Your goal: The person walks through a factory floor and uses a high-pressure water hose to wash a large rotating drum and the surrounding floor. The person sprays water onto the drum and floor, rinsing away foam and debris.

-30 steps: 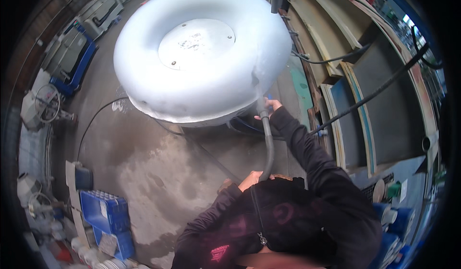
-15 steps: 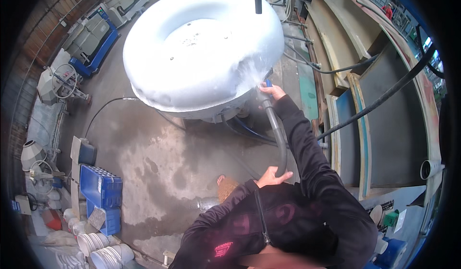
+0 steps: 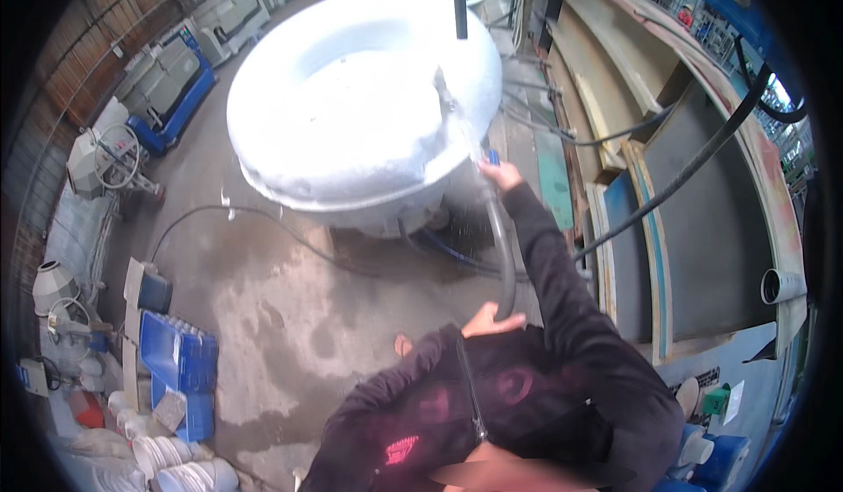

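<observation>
My right hand (image 3: 502, 174) is closed around the upper end of a grey hose (image 3: 499, 237), beside a small blue valve handle (image 3: 493, 156). A jet of water sprays from that end onto the near right part of a large round tub (image 3: 334, 195), covered with white foam (image 3: 307, 145) in a thick ring. Lower down, close to my body, my left hand (image 3: 492, 319) holds the same hose, its thumb stretched out to the right. The hose bends between both hands. Glare washes out the middle of the tub.
A dark upright pipe (image 3: 459, 5) hangs over the tub's far right. Wooden-edged troughs (image 3: 654, 255) and a black hose (image 3: 694, 185) line the right. Blue crates (image 3: 180, 347), white buckets (image 3: 162, 452) and grey machines (image 3: 167, 75) stand left. A thin hose (image 3: 263, 215) crosses the wet floor.
The water jet has shifted from splashing at the tub's near right rim to reaching farther inward over the foam. Both hands keep their hold on the hose.
</observation>
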Tool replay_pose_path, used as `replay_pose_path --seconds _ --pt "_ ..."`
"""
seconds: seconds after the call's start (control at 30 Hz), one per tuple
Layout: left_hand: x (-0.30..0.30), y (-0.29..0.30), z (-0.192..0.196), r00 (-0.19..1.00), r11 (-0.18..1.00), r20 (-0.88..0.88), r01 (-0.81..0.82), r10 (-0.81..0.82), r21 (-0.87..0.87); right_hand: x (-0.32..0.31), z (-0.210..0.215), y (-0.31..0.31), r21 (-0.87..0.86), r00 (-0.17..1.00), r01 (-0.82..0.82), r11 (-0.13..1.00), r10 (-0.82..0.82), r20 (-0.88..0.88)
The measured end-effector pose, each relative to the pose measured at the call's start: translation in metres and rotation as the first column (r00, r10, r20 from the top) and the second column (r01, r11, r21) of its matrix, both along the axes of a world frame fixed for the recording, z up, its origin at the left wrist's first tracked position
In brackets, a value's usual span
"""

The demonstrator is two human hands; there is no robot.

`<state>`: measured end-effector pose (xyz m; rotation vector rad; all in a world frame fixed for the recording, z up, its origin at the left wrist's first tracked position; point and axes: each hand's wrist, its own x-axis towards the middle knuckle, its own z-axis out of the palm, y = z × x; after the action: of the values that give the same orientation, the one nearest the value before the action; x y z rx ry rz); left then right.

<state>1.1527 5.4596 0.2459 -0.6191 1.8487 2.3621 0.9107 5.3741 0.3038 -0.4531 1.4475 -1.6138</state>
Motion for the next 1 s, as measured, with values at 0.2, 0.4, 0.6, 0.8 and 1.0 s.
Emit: replay_pose_path --seconds 0.2,0.4,0.6,0.8,1.0 --pt "0.02 -0.014 0.0 0.967 0.981 -0.187 0.185 -0.171 0.062 -0.003 -0.008 -0.001 -0.098 0.961 -0.116 0.989 0.086 -0.264" --pt "0.027 -0.019 0.003 0.999 0.999 -0.042 0.013 -0.015 -0.043 -0.019 -0.048 -0.019 -0.047 0.994 -0.114 0.992 0.114 -0.002" --pt "0.03 -0.025 0.006 0.938 0.897 -0.113 -0.348 0.329 -0.272 0.002 -0.034 -0.05 0.342 0.592 0.342 0.875 0.082 -0.802" --pt "0.026 -0.034 0.008 0.911 0.859 -0.247 -0.399 0.331 -0.321 -0.004 0.168 -0.125 0.006 0.079 0.18 0.984 -0.008 -0.997" --pt "0.027 -0.046 0.011 0.922 0.868 -0.282 -0.355 0.264 -0.348 -0.027 0.293 -0.246 -0.164 -0.09 0.32 0.933 -0.143 -0.986"
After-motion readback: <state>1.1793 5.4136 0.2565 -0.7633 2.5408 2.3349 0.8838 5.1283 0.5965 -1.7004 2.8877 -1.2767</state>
